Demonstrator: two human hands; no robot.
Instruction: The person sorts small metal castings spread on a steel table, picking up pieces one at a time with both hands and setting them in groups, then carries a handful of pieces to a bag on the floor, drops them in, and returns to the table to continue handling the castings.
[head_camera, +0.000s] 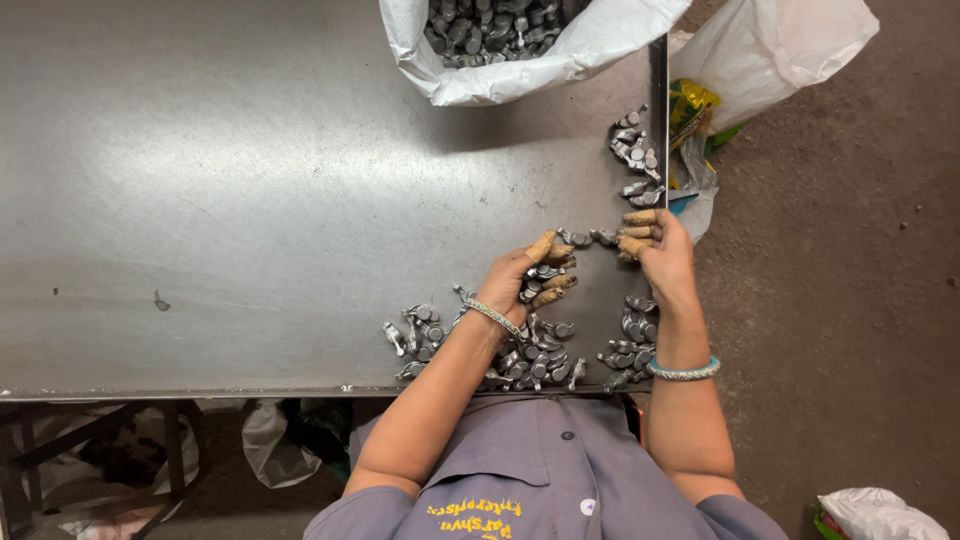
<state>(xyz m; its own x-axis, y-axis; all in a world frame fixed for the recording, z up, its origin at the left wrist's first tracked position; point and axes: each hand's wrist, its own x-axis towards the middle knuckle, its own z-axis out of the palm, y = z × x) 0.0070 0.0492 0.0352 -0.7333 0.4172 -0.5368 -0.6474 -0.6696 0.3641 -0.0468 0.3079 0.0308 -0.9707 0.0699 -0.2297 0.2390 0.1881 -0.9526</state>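
Left hand (522, 278) lies curled over small grey metal parts (545, 272) near the front of the steel tabletop (250, 180), taped fingertips closed on a few; more parts lie scattered under the wrist. Right hand (660, 250), fingers bent, touches parts at the tabletop's right edge; whether it grips any, cannot tell. A white sack (520, 75) of the same parts stands at the far edge.

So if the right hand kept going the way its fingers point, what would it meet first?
The right hand points up-left along the table; the small grey metal parts at its fingertips probably come first.
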